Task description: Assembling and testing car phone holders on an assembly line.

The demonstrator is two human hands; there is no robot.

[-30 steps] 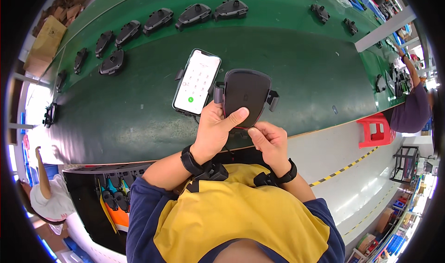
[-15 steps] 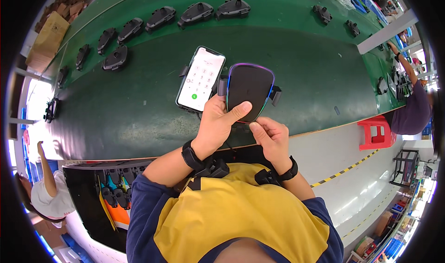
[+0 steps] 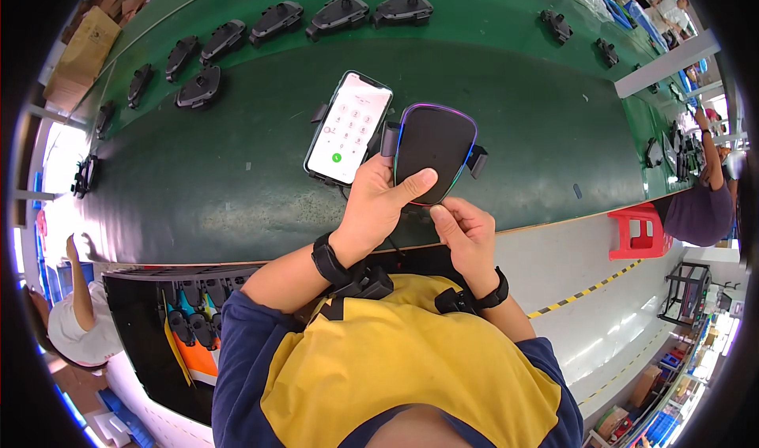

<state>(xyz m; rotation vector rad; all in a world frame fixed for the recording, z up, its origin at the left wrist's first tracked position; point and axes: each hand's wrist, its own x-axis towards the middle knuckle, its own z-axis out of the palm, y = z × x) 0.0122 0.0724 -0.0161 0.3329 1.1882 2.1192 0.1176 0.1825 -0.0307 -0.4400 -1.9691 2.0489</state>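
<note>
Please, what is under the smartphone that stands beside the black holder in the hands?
Under the smartphone a black clamp holder shows: one side arm at its left edge and a base below. The rest is covered by the phone. The left hand hides its lower right corner. Beneath lies the green belt.

— Where did we hold the phone mount [image 3: 433,154]?
— Over the belt [image 3: 237,171], left hand [image 3: 378,203] behind it, right hand [image 3: 466,231] at its near edge.
— And the phone [image 3: 349,127]?
— Just left of it, touching the belt. A row of mounts [image 3: 300,20] lay along the far side
</note>
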